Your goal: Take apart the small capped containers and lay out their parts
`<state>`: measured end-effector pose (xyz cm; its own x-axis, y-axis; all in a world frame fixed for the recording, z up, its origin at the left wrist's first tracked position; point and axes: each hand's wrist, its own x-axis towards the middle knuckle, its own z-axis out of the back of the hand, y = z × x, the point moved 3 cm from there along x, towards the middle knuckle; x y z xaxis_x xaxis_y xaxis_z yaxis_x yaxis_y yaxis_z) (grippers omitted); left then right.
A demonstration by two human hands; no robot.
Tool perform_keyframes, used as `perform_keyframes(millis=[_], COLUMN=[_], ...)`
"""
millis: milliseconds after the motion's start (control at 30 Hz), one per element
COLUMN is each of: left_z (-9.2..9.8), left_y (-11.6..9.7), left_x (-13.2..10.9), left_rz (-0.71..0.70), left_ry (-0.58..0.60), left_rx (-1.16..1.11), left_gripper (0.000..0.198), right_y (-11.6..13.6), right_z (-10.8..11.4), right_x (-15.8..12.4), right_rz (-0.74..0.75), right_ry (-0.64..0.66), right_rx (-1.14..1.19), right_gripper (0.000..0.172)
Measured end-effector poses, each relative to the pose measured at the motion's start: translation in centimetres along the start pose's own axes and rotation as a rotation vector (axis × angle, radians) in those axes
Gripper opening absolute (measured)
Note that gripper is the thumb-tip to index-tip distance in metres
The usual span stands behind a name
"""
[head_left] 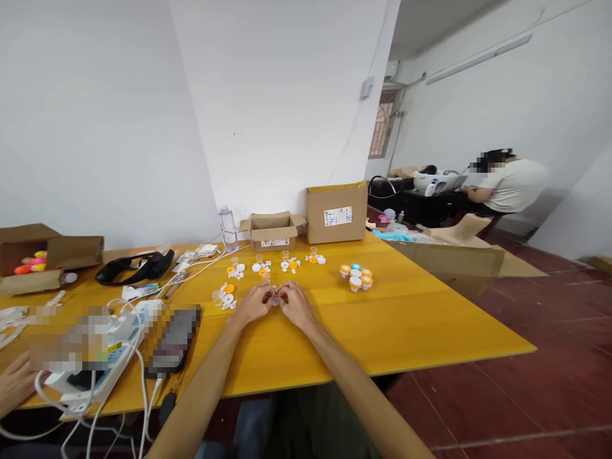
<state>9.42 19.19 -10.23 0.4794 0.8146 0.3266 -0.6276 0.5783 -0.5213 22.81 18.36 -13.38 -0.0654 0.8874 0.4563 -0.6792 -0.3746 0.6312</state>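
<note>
- One small clear plastic piece, pinched in left hand and right hand grip, over yellow wooden tabletop
- Several colour-capped clear cups, clustered right, apparently done
- Loose orange-and-white plastic sets, seemingly remaining

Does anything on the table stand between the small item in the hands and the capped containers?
Only the right hand, beside the small item; past it, just yellow tabletop shows up to the capped containers.

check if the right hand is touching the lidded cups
Apart. The head view shows it: a plain strip of bare table lies between the right hand and the lidded cups on its right.
</note>
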Motion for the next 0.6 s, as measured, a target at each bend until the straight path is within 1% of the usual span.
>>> perform_keyframes(millis=[133, 333, 600], left_z=[0.0, -0.4, -0.7], left_y=[0.1, 1.2, 1.9], left_x=[0.0, 0.1, 0.2], left_rz=[0.021, 0.061, 0.043], left_ry=[0.021, 0.039, 0.042], left_rx=[0.011, -0.018, -0.111], left_gripper=[0.013, 0.011, 0.012], right_y=[-0.1, -0.1, 0.0], right_z=[0.0, 0.0, -0.1], right_x=[0.0, -0.1, -0.1], right_rz=[0.020, 0.027, 0.035], right_ry=[-0.009, -0.011, -0.016], right_rx=[0.004, 0.005, 0.005], right_gripper=[0.021, 0.022, 0.023])
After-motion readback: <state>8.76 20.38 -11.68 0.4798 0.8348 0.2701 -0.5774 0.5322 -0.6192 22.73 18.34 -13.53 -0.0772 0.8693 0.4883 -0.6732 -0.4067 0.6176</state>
